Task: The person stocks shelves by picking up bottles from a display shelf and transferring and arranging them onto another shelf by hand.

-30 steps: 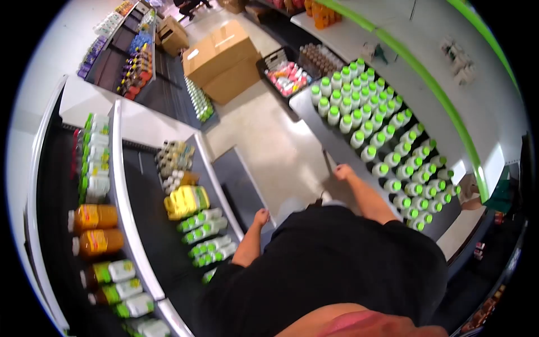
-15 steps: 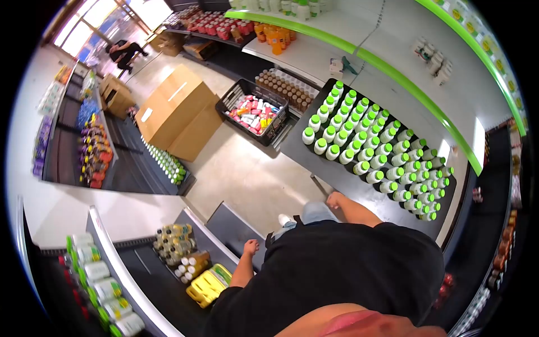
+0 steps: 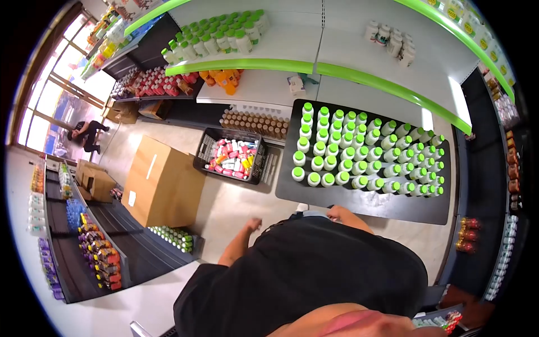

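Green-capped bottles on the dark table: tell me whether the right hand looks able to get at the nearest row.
Probably yes: the right hand is by the near edge of the dark table, and nothing visible stands between it and the nearest row of green-capped bottles.

A shop: shelves (image 3: 241,65) of bottles (image 3: 242,42)

The dark table (image 3: 393,208) carries rows of white bottles with green caps (image 3: 345,167), standing upright (packed closely, with some gaps). The upper white shelf (image 3: 286,50), green along its front edge, holds more green-capped bottles (image 3: 222,42) at one end and pale containers (image 3: 394,43) toward the other. Orange bottles (image 3: 225,80) sit on the lower white shelf (image 3: 263,90).
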A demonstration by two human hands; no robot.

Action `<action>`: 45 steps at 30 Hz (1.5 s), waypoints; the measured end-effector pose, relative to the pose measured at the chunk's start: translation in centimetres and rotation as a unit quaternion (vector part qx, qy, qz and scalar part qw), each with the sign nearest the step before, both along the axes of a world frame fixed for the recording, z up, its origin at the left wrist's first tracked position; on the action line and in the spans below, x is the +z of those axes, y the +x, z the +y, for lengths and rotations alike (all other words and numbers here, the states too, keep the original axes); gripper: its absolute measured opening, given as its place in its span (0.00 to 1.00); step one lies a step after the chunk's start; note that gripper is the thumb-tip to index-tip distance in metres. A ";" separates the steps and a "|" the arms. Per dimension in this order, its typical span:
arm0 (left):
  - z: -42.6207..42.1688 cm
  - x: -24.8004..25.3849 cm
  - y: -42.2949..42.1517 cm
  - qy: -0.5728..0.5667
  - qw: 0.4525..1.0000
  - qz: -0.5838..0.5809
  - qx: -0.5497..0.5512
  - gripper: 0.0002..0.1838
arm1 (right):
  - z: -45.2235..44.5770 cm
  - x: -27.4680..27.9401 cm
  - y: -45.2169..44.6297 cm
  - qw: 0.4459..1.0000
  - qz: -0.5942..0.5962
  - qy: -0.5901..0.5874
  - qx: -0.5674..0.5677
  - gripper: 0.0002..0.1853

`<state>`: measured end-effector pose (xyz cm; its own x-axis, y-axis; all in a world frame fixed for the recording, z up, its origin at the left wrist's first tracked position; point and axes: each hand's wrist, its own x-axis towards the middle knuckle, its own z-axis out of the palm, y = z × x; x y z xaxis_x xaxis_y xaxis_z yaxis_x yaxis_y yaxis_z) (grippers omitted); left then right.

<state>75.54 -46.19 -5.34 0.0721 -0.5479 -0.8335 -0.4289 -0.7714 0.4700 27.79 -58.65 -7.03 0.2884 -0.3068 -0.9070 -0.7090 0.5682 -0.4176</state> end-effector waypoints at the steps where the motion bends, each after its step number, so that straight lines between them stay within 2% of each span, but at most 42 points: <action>1: -3.8 -0.1 1.6 -0.151 0.980 0.124 0.028 0.18 | -0.9 -0.5 0.0 0.998 0.020 0.056 0.037 0.13; 2: -8.7 1.7 2.1 -0.173 0.985 0.024 -0.008 0.18 | -2.1 1.0 0.9 0.997 0.013 0.076 0.017 0.14; 4: -16.6 6.0 2.6 -0.293 0.954 -0.034 -0.053 0.18 | -2.5 6.2 0.7 0.992 0.003 0.124 -0.029 0.17; 6: -23.1 8.4 2.9 -0.301 0.950 0.080 0.006 0.16 | -2.6 8.2 0.9 0.992 -0.009 0.126 -0.022 0.19; 8: -27.1 12.6 0.8 -0.298 0.941 0.146 0.064 0.15 | -2.8 7.5 1.1 0.990 -0.016 0.136 -0.027 0.20; 9: -28.8 11.3 0.2 -0.312 0.929 0.190 0.050 0.13 | -2.5 5.8 1.1 0.989 -0.017 0.142 -0.035 0.20; 10: -29.6 10.8 -0.5 -0.348 0.918 0.187 -0.029 0.12 | -2.1 3.2 0.9 0.988 -0.018 0.148 -0.045 0.21; 11: -30.4 11.2 -1.8 -0.305 0.932 0.158 -0.112 0.13 | -1.1 -0.5 0.6 0.985 -0.034 0.145 -0.093 0.21; 12: -30.9 9.3 -2.3 -0.267 0.930 0.153 -0.200 0.14 | -1.1 0.0 0.8 0.988 -0.013 0.109 -0.113 0.21; 13: -31.1 9.9 -3.6 -0.234 0.911 0.177 -0.291 0.15 | -0.6 1.3 0.9 0.989 0.011 0.074 -0.131 0.20; 14: -30.7 11.5 -5.4 -0.137 0.917 0.185 -0.327 0.17 | 0.6 2.3 1.6 0.987 0.035 0.044 -0.150 0.20; 15: -30.7 10.1 -6.1 -0.150 0.864 0.177 -0.447 0.19 | 2.4 2.5 2.6 0.969 0.068 -0.052 -0.234 0.17; 16: -30.6 10.8 -7.2 -0.119 0.818 0.236 -0.511 0.20 | 4.0 0.4 3.8 0.912 0.096 -0.092 -0.389 0.16; 17: -31.2 14.5 -8.1 -0.089 0.749 0.235 -0.613 0.18 | 6.1 -3.2 5.6 0.827 0.124 -0.128 -0.532 0.15; 18: -31.7 13.8 -8.6 -0.108 0.671 0.290 -0.673 0.18 | 7.5 -4.9 6.8 0.717 0.152 -0.163 -0.660 0.14; 19: -32.4 13.8 -8.9 -0.108 0.625 0.296 -0.715 0.18 | 8.3 -4.4 8.8 0.656 0.142 -0.164 -0.724 0.12; 20: -32.9 13.8 -9.2 -0.107 0.577 0.302 -0.752 0.18 | 9.3 -5.2 11.1 0.642 0.148 -0.127 -0.742 0.12; 22: -34.5 14.0 -9.6 -0.116 0.516 0.284 -0.800 0.20 | 10.2 -4.9 16.6 0.641 0.098 -0.008 -0.761 0.15; 24: -36.5 11.9 -10.1 -0.135 0.460 0.232 -0.846 0.26 | 9.5 -1.2 23.0 0.707 0.089 0.056 -0.699 0.17; 25: -37.7 12.5 -10.4 -0.149 0.452 0.223 -0.851 0.25 | 8.8 0.8 25.9 0.713 0.085 0.075 -0.692 0.17; 27: -39.8 14.5 -11.7 -0.161 0.458 0.231 -0.843 0.24 | 9.0 1.0 30.3 0.686 0.060 0.050 -0.723 0.16; 29: -40.9 15.7 -12.9 -0.185 0.507 0.249 -0.804 0.22 | 10.5 0.2 33.3 0.661 0.042 0.035 -0.749 0.15; 30: -41.4 15.9 -13.7 -0.227 0.513 0.271 -0.783 0.20 | 10.9 0.9 33.7 0.641 0.021 0.044 -0.766 0.15; 31: -41.8 17.5 -14.5 -0.201 0.556 0.289 -0.753 0.19 | 12.1 1.7 34.3 0.622 0.001 0.054 -0.781 0.15; 32: -42.1 18.9 -15.0 -0.231 0.577 0.316 -0.717 0.17 | 12.6 2.2 33.9 0.619 0.035 0.047 -0.783 0.15; 33: -42.4 21.1 -15.5 -0.223 0.620 0.331 -0.675 0.14 | 13.6 2.8 34.6 0.617 0.066 0.047 -0.783 0.15; 34: -42.8 20.9 -16.2 -0.209 0.657 0.353 -0.633 0.13 | 14.2 2.9 34.4 0.615 0.097 0.042 -0.781 0.16; 36: -43.8 25.8 -17.3 -0.256 0.668 0.363 -0.596 0.13 | 16.6 0.4 34.0 0.556 0.098 0.007 -0.825 0.15; 38: -45.8 29.0 -18.5 -0.297 0.654 0.343 -0.605 0.12 | 17.8 0.2 34.1 0.513 0.099 -0.001 -0.853 0.16; 40: -48.8 31.1 -20.4 -0.373 0.634 0.374 -0.564 0.12 | 18.7 -0.2 34.8 0.508 0.121 0.029 -0.852 0.17; 41: -50.7 33.3 -21.4 -0.383 0.637 0.371 -0.557 0.12 | 18.7 -0.2 35.1 0.488 0.122 0.030 -0.864 0.17; 43: -54.7 38.3 -23.7 -0.421 0.637 0.388 -0.516 0.12 | 16.9 0.6 34.7 0.378 0.115 -0.011 -0.918 0.17; 45: -60.0 40.1 -26.5 -0.450 0.650 0.417 -0.448 0.13 | 14.3 3.3 34.3 0.270 0.145 -0.043 -0.951 0.17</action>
<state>49.04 -106.15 34.76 -0.8836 -0.3517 0.3090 0.1766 0.3609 0.9157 62.11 -44.32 -3.71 -0.5437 0.3263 -0.7733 0.8212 0.0168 -0.5704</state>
